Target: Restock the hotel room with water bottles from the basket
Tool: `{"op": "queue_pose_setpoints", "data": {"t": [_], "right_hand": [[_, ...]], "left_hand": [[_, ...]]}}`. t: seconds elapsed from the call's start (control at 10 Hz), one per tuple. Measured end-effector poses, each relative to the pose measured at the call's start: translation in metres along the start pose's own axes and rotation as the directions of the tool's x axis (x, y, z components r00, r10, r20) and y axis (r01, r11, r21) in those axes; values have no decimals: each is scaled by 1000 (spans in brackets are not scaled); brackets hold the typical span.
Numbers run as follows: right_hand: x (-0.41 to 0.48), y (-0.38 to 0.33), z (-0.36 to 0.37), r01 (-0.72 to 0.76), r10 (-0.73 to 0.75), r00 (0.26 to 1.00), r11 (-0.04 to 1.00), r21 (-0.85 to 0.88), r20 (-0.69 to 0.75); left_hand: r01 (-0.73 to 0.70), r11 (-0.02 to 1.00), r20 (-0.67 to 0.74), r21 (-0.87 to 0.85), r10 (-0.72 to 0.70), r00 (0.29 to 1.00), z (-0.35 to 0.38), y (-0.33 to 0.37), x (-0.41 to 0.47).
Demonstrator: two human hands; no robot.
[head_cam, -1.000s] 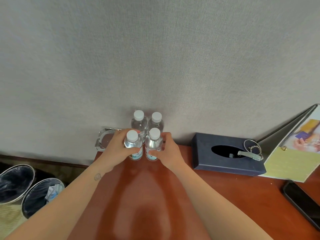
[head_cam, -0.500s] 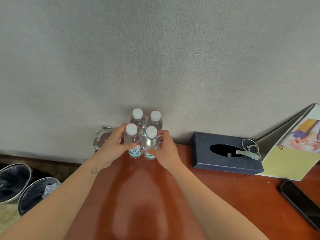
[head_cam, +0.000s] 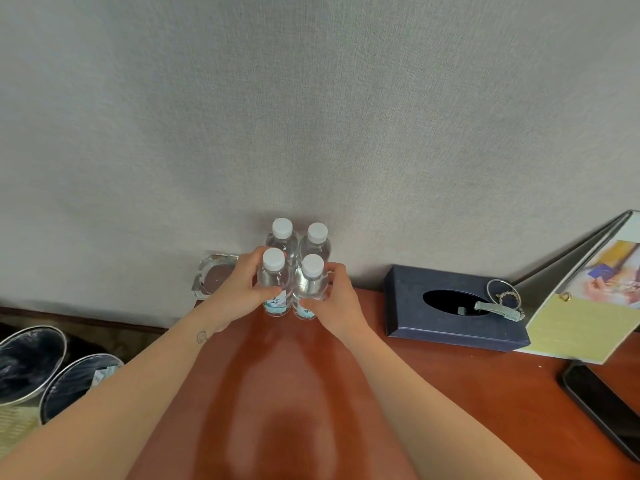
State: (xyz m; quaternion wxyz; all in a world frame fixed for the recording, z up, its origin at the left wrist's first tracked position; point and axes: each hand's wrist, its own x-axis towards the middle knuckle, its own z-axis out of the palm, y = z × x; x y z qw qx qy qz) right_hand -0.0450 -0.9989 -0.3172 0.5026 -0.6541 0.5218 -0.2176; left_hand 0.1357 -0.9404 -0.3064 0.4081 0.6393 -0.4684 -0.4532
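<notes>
Several clear water bottles with white caps stand in a tight square at the back of the reddish wooden desk [head_cam: 277, 375], against the grey wall. My left hand [head_cam: 239, 289] is wrapped around the front left bottle [head_cam: 273, 278]. My right hand [head_cam: 337, 299] grips the front right bottle [head_cam: 311, 282]. Both front bottles stand upright on the desk, touching each other. Behind them stand the back left bottle [head_cam: 283, 237] and the back right bottle [head_cam: 317, 240]. No basket is in view.
A glass ashtray [head_cam: 214, 278] sits left of the bottles at the desk's corner. A dark blue tissue box [head_cam: 446, 306] with a bracelet on it lies to the right, then a tilted folder [head_cam: 581, 306] and a phone [head_cam: 602, 407]. Two lined bins [head_cam: 69, 379] stand on the floor at left.
The two front bottles, held in my hands, have slid slightly back toward the rear pair and the wall. My grip on them is unchanged.
</notes>
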Motion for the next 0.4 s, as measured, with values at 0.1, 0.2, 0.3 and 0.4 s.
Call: {"op": "queue_pose_setpoints", "data": {"t": [0.1,0.2,0.3,0.4], "right_hand": [[-1,-1,-1,13,-13,1000,999,-35,3],[-6,-5,-4,16,-16,1000,996,-82,3],[-16,-12,-9,34,-36,999,996,-81,-17],[-32,-23,-15,19,-23,998,998,-62,-58]], "left_hand": [[23,1000,-26,-15,-24,999,0,0,-1],[21,1000,-29,-2,-21,999,-1,4,-6],[-1,1000,-53,-9,1,999,-3,10,-14],[-3,1000,-65,18,5,998,-4,19,-27]]}}
